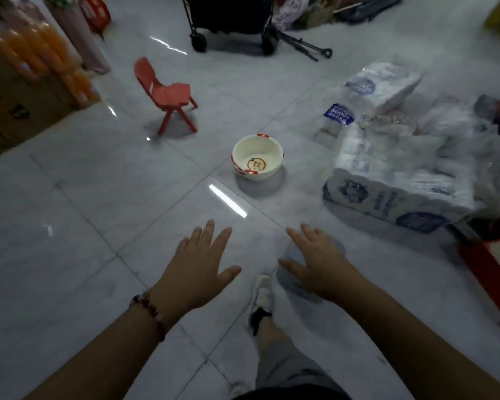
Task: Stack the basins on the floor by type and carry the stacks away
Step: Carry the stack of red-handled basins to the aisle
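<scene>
The basin [257,157] sits on the floor [98,197], cream-white with red-trimmed handles on its rim, upright, on pale glossy marble-look tiles that throw back strips of ceiling light. It seems to be more than one basin nested together, though the blur makes that hard to settle. Inside there is only a round printed sticker on the bottom. A small red chair [165,95] stands off to its left, well apart, and bulky packs of tissue rolls [399,180] are heaped near its right. Farther back is a black wheeled cart [231,21], and cardboard boxes with orange bottles [38,53] line the left edge. Both hands reach forward, palms down, short of the basin and not touching it. The left hand [198,268], with a beaded bracelet [150,311] on the wrist, has its fingers [211,235] spread and released. The right hand [319,264] is likewise spread, gripping nothing. A sneaker [261,295] steps forward between the two arms
</scene>
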